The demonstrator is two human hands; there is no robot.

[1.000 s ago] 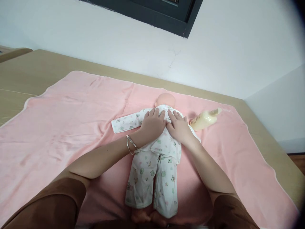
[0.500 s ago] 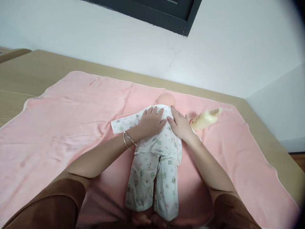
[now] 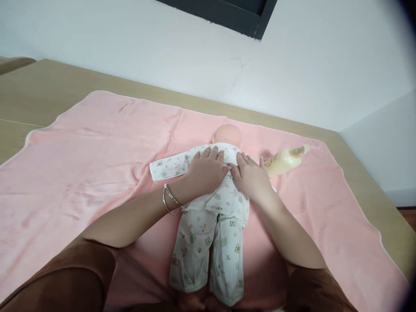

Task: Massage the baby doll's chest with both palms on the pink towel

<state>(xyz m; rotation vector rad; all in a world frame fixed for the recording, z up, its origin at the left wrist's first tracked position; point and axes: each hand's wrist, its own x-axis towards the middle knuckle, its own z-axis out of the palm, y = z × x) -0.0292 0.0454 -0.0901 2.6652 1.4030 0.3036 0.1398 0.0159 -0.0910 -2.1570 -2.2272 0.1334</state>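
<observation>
A baby doll [image 3: 226, 134] in white printed pyjamas lies on a pink blanket [image 3: 97, 151], head away from me and feet near the bottom edge. My left hand [image 3: 206, 169], with a silver bangle on its wrist, lies flat and open on the doll's upper body, fingers stretched towards the head. My right hand [image 3: 251, 175] lies flat and open beside it, on the doll's right side, fingers spread. The two thumbs almost touch. One doll sleeve [image 3: 167, 164] stretches out to the left on the blanket.
A pale yellow bottle [image 3: 284, 159] lies on its side on the blanket just right of my right hand. The blanket covers a wooden table [image 3: 42, 86] that stands against a white wall. A dark window frame [image 3: 227, 13] is above.
Both hands have shifted slightly on the doll's upper body, the right one spreading further right towards the bottle. The view has tilted a little.
</observation>
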